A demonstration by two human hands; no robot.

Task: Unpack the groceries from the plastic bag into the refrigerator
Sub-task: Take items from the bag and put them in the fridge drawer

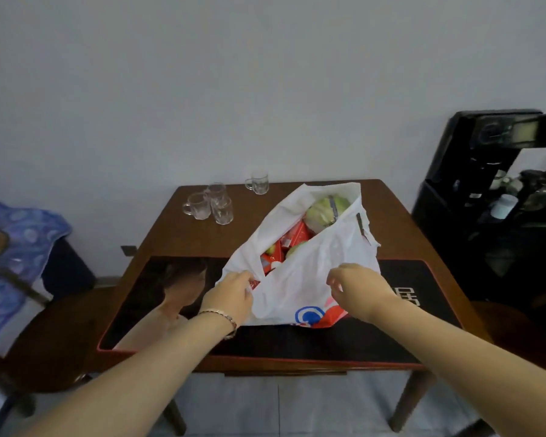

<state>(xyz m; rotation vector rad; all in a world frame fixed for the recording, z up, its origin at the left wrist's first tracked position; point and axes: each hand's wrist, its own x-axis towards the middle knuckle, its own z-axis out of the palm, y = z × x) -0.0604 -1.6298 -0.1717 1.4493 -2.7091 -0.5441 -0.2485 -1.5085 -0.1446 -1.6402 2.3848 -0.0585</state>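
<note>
A white plastic bag (316,266) with a red and blue print lies on the wooden table (164,234), its mouth gaping open. Inside it I see a green cabbage (327,211), red cartons (292,239) and another green item (295,249). My left hand (230,294) pinches the bag's left edge near the opening. At the right side of the opening, my right hand (356,287) grips the upper layer of the bag with curled fingers. No refrigerator is in view.
Several glass mugs (212,203) stand at the table's back left, one more glass mug (259,181) further back. A black mat (423,310) covers the table's front. A black water dispenser (498,197) stands right, a wooden stool (48,339) and a blue cloth (16,257) left.
</note>
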